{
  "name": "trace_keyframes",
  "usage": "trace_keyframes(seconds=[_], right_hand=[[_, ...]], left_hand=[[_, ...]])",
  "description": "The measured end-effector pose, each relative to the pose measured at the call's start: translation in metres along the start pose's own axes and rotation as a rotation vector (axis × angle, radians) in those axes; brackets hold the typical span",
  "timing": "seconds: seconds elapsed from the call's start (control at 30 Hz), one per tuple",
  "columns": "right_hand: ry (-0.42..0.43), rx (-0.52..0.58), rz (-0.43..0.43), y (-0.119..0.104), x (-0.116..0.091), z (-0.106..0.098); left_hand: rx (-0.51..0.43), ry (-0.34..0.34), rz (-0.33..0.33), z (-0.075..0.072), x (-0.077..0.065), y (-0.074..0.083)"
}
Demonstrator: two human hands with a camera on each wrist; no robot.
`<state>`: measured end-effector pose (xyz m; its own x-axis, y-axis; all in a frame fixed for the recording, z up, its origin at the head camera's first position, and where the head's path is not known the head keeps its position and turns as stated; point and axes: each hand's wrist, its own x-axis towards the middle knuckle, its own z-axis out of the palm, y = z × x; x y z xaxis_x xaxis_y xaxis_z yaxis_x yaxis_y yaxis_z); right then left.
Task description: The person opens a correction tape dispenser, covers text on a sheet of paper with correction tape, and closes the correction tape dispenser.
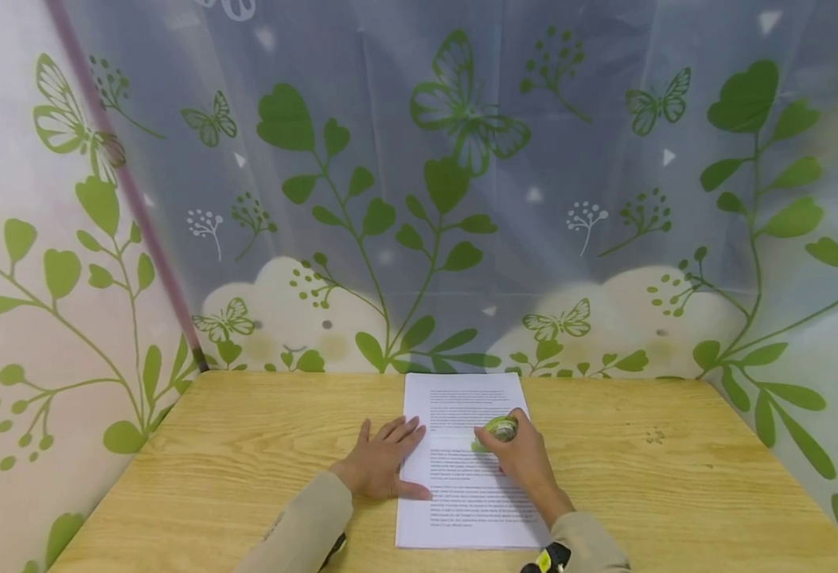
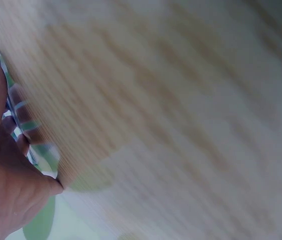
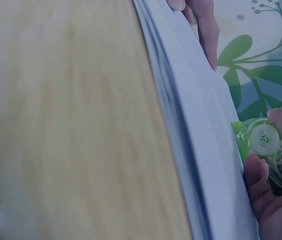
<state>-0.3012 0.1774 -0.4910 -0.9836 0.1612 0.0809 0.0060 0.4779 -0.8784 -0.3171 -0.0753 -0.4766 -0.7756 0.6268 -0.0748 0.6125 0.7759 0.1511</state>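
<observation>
Lower centre, the right hand (image 1: 528,460) pinches a rounded green plastic dispenser (image 1: 502,428); white printed paper sheets (image 1: 461,471) could skid if the left hand (image 1: 381,463) (fingers spread, gripping nothing) presses too lightly

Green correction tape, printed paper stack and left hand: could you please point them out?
Green correction tape (image 3: 264,140), right wrist view: on its round reel.
Printed paper stack (image 1: 461,471), head view: on the top sheet's text.
Left hand (image 1: 383,463), head view: on its back.
</observation>
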Motion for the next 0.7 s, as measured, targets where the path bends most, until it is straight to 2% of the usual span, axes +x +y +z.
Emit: trace_keyframes(seconds=[0.43, 0.7], right_hand=[[-0.002, -0.008, -0.004, 0.0028, -0.0012, -0.0083], [0.009, -0.005, 0.008, 0.0048, -0.0001, -0.0101]], left_hand=[[0.0, -0.002, 0.0, -0.0003, 0.0, 0.0005], [-0.005, 0.013, 0.017, 0.0053, 0.0012, -0.0032]])
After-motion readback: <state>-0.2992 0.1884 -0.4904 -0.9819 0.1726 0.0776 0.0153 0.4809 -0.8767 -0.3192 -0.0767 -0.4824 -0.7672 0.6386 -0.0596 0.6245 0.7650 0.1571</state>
